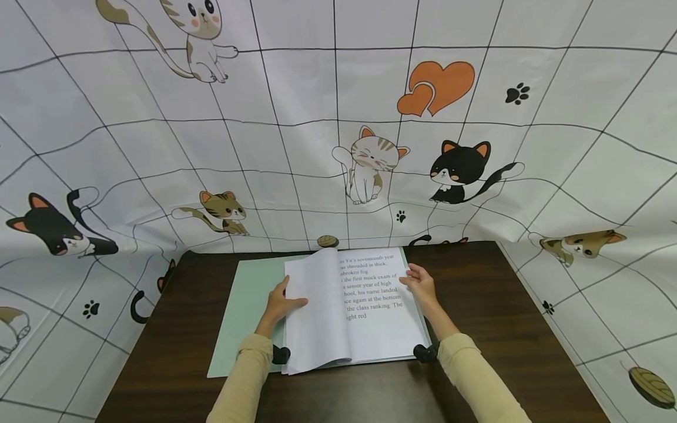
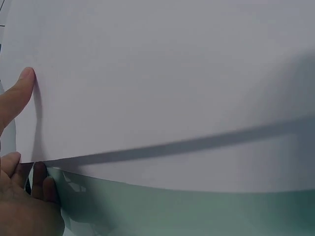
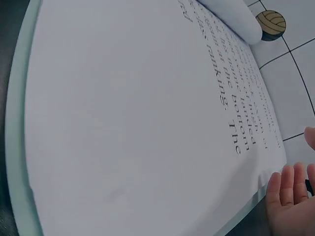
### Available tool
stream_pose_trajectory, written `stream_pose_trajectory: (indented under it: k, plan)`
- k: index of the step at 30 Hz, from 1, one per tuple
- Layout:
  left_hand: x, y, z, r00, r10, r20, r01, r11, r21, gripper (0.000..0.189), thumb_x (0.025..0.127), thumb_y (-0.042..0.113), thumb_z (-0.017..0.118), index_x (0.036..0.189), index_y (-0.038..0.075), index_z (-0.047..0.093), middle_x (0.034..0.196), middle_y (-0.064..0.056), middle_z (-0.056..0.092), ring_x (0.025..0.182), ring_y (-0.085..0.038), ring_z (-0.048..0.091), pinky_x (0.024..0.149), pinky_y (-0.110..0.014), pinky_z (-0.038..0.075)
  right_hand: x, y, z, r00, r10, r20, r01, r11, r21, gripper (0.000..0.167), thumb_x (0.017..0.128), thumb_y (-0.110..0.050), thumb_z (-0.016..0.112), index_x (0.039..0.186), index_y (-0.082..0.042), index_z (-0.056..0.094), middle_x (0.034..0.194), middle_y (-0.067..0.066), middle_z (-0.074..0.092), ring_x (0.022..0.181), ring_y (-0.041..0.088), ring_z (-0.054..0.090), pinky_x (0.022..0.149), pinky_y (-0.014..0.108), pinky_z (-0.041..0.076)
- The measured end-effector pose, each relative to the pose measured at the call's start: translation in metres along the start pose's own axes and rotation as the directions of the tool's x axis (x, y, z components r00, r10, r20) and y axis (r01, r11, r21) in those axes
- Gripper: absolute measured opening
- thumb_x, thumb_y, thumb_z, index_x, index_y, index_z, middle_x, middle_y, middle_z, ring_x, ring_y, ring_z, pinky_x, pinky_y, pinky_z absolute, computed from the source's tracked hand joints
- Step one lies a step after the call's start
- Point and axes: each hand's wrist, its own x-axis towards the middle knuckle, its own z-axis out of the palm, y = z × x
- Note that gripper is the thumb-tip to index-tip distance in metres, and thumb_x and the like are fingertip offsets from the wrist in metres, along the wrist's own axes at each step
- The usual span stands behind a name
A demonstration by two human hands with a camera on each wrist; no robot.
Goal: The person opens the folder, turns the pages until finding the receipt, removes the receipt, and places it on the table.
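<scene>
A booklet with a pale green cover (image 1: 233,335) lies spread on the dark wooden table. Its left-hand page (image 1: 317,305) is blank and lifted a little, bowing toward the spine. My left hand (image 1: 277,302) holds that page by its outer edge; in the left wrist view the thumb (image 2: 22,88) lies on top and the fingers are at and under the edge. Large printed text fills the upper part of the right-hand page (image 1: 375,335). At that page's outer edge is my right hand (image 1: 421,286), fingers loosely bent and thumb apart from them in the right wrist view.
The dark brown table (image 1: 492,329) extends around the booklet. A white grid-patterned cloth (image 1: 296,76) with cartoon cats hangs behind and at both sides. Black wrist-worn devices (image 1: 280,354) sit near the booklet's lower edge.
</scene>
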Motion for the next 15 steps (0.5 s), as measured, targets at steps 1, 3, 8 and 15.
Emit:
stream_pose_trajectory:
  k: [1,3,8,15]
  plan:
    - [0.000,0.000,0.000,1.000,-0.001,-0.001,0.001,1.000,-0.001,0.100,0.078,0.023,0.081,0.155,0.004,0.020,0.159,-0.028,0.020,0.147,-0.047,0.019,0.117,-0.060,0.026,0.001,0.000,0.000,1.000,0.000,-0.006,0.000,1.000,-0.006,0.055,0.090,-0.003,0.064,0.141,0.003,0.045,0.131,0.028,0.053,0.098,0.011,0.053,0.069,0.008,0.043]
    - [0.000,0.000,0.000,1.000,0.005,-0.006,-0.005,1.000,0.000,0.099,0.078,0.021,0.081,0.155,0.003,0.021,0.158,-0.029,0.021,0.146,-0.048,0.020,0.116,-0.060,0.026,0.004,-0.001,-0.001,1.000,-0.004,-0.011,0.004,1.000,-0.015,0.055,0.090,-0.003,0.064,0.141,0.004,0.044,0.132,0.028,0.052,0.103,0.016,0.054,0.069,0.006,0.042]
    - [-0.001,0.002,0.000,1.000,0.028,0.003,-0.028,1.000,0.002,0.098,0.078,0.016,0.081,0.154,0.002,0.021,0.157,-0.030,0.022,0.146,-0.048,0.021,0.117,-0.059,0.026,0.011,-0.004,-0.001,1.000,0.001,-0.013,-0.001,1.000,-0.019,0.057,0.090,-0.002,0.063,0.142,0.006,0.042,0.135,0.029,0.049,0.119,0.032,0.052,0.074,0.004,0.042]
    - [-0.001,0.001,-0.002,0.999,0.023,0.031,-0.023,1.000,0.015,0.098,0.078,0.009,0.080,0.154,0.001,0.020,0.158,-0.029,0.022,0.146,-0.047,0.022,0.117,-0.057,0.027,0.023,-0.001,0.000,0.999,0.043,0.031,-0.043,0.999,-0.001,0.062,0.089,-0.003,0.063,0.145,0.005,0.036,0.144,0.029,0.043,0.134,0.040,0.044,0.110,0.040,0.041]
